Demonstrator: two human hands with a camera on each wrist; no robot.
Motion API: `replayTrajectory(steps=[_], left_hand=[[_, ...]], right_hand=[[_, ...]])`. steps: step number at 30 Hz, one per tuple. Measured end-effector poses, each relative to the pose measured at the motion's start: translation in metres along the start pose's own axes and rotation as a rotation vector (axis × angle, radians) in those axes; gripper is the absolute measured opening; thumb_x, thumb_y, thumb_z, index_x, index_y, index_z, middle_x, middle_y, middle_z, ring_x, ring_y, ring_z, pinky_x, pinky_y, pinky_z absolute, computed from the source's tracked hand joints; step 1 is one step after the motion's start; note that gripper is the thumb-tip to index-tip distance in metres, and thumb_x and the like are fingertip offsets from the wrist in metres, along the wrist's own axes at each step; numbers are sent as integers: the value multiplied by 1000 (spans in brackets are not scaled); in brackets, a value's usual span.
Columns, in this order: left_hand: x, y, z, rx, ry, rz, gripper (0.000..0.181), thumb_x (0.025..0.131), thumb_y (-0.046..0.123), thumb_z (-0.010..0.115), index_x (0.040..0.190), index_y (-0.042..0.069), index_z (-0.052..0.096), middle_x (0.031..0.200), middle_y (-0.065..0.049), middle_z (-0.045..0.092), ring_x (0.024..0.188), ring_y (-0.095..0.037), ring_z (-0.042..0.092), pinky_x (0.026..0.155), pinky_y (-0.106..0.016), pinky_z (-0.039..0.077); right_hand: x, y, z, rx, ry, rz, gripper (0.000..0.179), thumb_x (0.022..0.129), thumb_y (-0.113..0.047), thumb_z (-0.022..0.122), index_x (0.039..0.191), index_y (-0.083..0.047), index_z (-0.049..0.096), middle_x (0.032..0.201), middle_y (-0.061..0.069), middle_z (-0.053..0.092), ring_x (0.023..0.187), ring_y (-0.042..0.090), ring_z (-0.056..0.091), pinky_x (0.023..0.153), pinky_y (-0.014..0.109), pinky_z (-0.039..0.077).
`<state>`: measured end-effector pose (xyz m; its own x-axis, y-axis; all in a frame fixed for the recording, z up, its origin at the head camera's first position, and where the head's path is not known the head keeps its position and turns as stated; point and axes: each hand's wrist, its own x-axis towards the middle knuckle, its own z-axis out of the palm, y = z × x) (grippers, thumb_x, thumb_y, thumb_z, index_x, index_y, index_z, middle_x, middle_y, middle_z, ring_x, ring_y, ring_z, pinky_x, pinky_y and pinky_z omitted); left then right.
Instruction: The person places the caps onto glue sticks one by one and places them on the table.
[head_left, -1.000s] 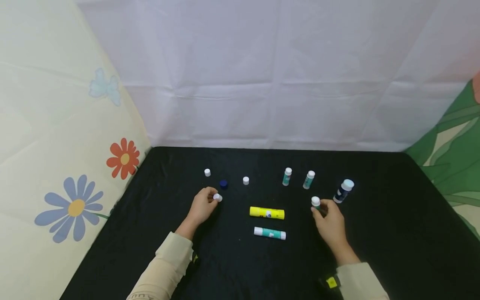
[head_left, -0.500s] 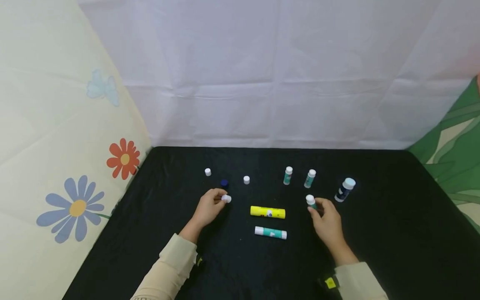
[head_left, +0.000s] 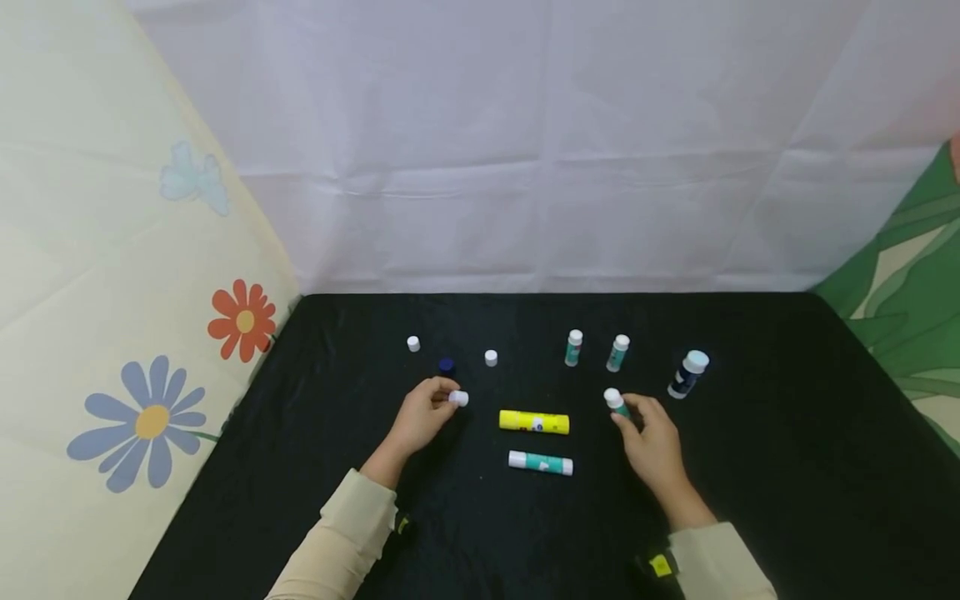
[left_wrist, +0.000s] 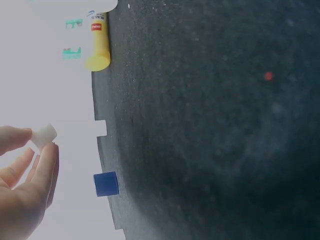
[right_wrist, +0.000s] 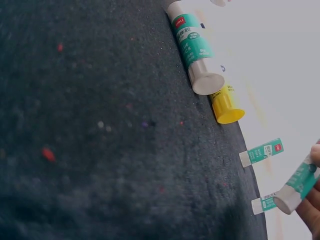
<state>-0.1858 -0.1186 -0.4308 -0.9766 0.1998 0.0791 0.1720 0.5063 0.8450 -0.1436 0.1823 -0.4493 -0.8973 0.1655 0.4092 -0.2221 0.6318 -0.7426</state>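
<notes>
Hands (head_left: 416, 418) (head_left: 657, 442) hold cap (head_left: 461, 398) and tube (head_left: 613, 398) near glue stick (right_wrist: 194, 46) reading "deli".

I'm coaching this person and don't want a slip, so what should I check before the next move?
1. White cap pinched by left fingers: ok.
2. Green-labelled glue stick gripped by right fingers: ok.
3. Gripped stick held upright: not ok, it tilts.
4. Pinched cap and gripped stick apart: ok.
5. Gripped stick uncapped: cannot tell; its upper end looks white.
6. Yellow glue stick lying on its side: ok.
</notes>
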Motion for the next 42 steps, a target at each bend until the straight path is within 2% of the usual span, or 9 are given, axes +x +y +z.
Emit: replayTrajectory(steps=[5,12,23,28,37,42], left_hand=[[-1,0,-1,-14,3,1,16,80,1,56,96,1,56,92,-9,53,87,-22,54,73,-33,46],[-1,-2,0,-61,-20,-60,16,81,3,57,97,5,57,95,-7,54,85,-19,54,72,-32,46],[-2,4,1,-106,-45,-60,16,82,6,57,98,5,56,96,-7,57,86,-18,55,73,-32,46],[-3,5,2,-112,-47,-43,16,82,6,58,97,4,57,94,-7,57,85,-18,55,72,-31,46],[-6,6,4,-159,-82,-61,16,83,6,56,98,4,56,95,-7,57,83,-17,54,71,-31,46],[-7,6,8,-161,-84,-38,16,82,6,56,98,4,56,93,-7,57,81,-16,54,70,-29,45]], right_hand=[[0,0,0,-9,5,-24,20,74,6,62,93,6,56,88,18,53,81,33,52,70,43,41],[-1,-1,2,-30,7,-75,20,72,8,63,91,5,57,85,15,54,79,28,51,67,38,38],[-1,-3,4,-14,-33,-110,21,71,7,64,92,3,58,86,15,55,82,30,52,70,43,39],[-2,-4,5,-26,-48,-112,23,71,7,64,93,3,59,87,14,56,82,29,52,70,42,39],[-6,-3,12,-43,-81,-120,23,71,4,66,93,1,61,86,10,57,81,24,53,70,39,40],[-7,-7,14,-32,-110,-131,24,70,4,67,93,0,63,87,9,58,80,22,54,69,39,42]])
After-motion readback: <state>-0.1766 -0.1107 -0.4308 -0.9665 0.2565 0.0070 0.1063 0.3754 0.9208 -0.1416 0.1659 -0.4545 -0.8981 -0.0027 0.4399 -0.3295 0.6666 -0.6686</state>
